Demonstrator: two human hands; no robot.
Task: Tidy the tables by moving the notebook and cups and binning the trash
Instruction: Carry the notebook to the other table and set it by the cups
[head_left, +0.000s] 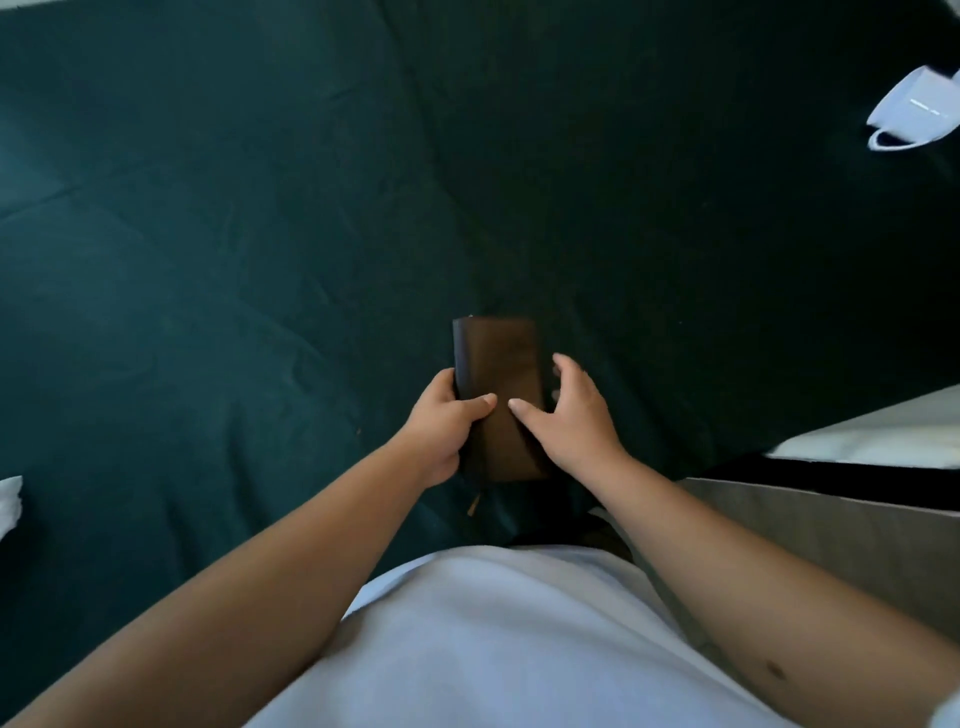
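A closed brown notebook lies over the dark green tablecloth, near the table's front edge. My left hand grips its left edge, thumb on the cover. On the notebook's right side is my right hand, thumb on the cover and fingers curled around the right edge. A thin bookmark ribbon hangs from the notebook's near end. A white cup with a handle lies on its side at the far right of the table.
Something white, crumpled, shows at the left edge of the table. A second grey surface stands to the right, with a pale surface beyond it. My white shirt fills the bottom of the view.
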